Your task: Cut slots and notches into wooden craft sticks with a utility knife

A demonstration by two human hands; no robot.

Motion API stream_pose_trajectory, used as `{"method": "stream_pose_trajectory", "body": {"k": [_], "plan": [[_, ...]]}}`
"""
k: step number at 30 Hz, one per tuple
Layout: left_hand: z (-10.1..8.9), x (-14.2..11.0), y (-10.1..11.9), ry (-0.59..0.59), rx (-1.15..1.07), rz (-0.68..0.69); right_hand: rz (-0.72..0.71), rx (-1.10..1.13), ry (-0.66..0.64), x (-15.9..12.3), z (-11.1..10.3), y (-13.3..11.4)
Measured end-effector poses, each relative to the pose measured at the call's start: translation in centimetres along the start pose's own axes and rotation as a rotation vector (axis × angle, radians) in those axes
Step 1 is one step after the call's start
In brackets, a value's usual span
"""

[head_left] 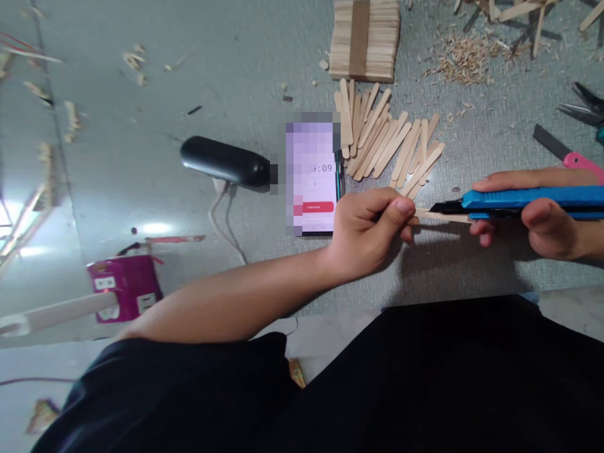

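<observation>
My left hand (370, 233) pinches one end of a wooden craft stick (448, 216), which points to the right. In my right hand (542, 226) is a blue utility knife (533, 200), its dark blade lying against the stick close to my left fingertips. The right fingers wrap round the knife's handle, and some of them reach under the stick's far end. Just beyond my left hand lies a loose, fanned pile of craft sticks (377, 135).
A banded bundle of sticks (364, 41) lies at the back, beside wood shavings (465, 60). A phone (314, 179) and a black cylindrical device (226, 162) are left of the pile. Pliers (582, 108) and a pink-handled cutter (573, 157) lie right. A purple power box (123, 286) stands front left.
</observation>
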State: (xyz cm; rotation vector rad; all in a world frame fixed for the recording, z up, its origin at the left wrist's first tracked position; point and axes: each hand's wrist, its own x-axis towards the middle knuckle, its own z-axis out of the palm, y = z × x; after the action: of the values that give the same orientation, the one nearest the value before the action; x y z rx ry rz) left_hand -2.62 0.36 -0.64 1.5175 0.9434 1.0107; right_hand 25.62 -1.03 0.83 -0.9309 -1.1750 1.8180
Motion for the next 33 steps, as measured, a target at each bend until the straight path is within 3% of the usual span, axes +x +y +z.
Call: {"method": "stream_pose_trajectory", "body": {"k": [4, 12, 16, 33], "plan": [[0.0, 0.1, 0.3, -0.013, 0.008, -0.012, -0.107, -0.017, -0.049, 0.4, 0.5, -0.1], [0.1, 0.3, 0.8, -0.027, 0.02, -0.004, -0.109, -0.064, -0.06, 1.3, 0.5, -1.3], [0.0, 0.4, 1.0, -0.056, 0.026, -0.001, -0.139, -0.018, 0.018, 1.8, 1.1, -1.6], [-0.1, 0.5, 1.2, -0.085, 0.07, -0.015, 0.033, 0.095, -0.089, 3.2, 0.0, -1.1]]}}
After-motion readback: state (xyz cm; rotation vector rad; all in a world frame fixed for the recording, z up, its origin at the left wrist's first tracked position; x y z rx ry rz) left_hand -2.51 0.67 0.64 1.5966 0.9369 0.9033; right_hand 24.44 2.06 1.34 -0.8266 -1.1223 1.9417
